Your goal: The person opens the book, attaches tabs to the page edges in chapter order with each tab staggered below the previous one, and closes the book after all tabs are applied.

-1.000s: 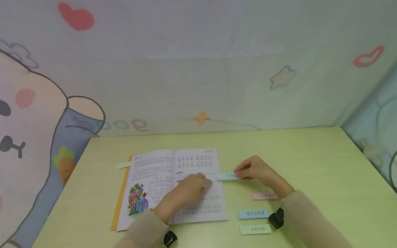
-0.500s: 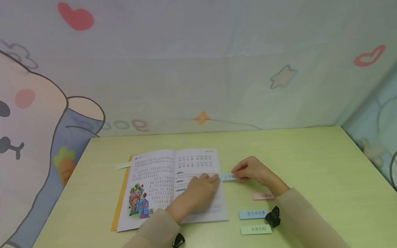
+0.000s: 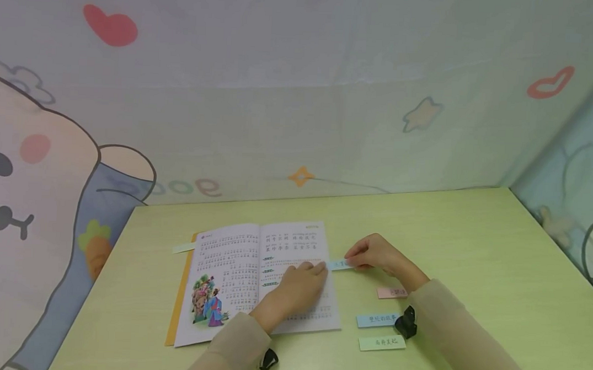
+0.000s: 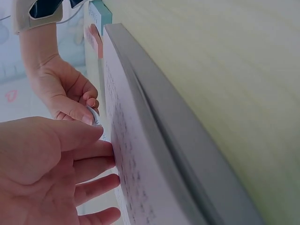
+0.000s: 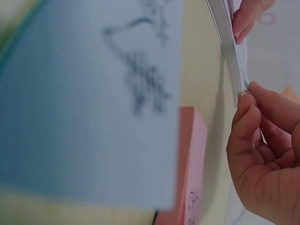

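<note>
The right hand (image 3: pixel 375 252) is pinching a handwritten blue tab (image 3: pixel 339 264) at the right edge of the open book (image 3: pixel 245 282); the left hand (image 3: pixel 299 287) is resting relaxed there, gripping nothing. Uneven pulling could be skewing the tab.

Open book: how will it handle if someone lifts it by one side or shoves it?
The open book is probably floppy: it's spread at the spine, so the unsupported half would likely sag. Its left page bows along the top, so leaves may flex. Pushed, it should slide rather than tip, lying flat on the table.
</note>
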Available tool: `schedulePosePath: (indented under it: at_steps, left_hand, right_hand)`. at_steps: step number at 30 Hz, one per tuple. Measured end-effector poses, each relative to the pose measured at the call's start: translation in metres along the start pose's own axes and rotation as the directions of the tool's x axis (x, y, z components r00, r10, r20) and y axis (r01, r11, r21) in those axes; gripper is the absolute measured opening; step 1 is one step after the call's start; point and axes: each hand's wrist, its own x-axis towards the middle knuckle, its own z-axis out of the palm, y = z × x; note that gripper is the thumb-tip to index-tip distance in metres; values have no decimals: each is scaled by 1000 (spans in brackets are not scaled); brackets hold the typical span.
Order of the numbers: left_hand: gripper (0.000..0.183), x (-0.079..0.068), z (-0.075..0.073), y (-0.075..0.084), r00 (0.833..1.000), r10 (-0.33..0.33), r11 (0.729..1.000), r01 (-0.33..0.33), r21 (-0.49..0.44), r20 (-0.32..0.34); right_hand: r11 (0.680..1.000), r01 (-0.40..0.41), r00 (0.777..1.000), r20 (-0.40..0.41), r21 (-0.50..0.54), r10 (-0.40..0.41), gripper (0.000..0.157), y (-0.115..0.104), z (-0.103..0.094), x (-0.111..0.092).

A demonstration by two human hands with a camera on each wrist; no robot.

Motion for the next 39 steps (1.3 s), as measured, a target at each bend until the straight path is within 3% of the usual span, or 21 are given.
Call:
schedulePosePath:
  at_steps: [17,31,39]
  left_hand:
    - [42,5,1,-1,1000,-20,998,21,-66,14]
    - [50,19,5,6,998,-59,996,58,65,9]
    - [50,18,8,11,997,-74,995,75,60,-19]
  right_hand:
    - [1000,-6,1000,3,-13,6,15,2,1,0]
    - [998,46,999,26,-33,-45,16,3,0,2]
    - [1000,22,1000,23,-17,-22,15,4,1,3]
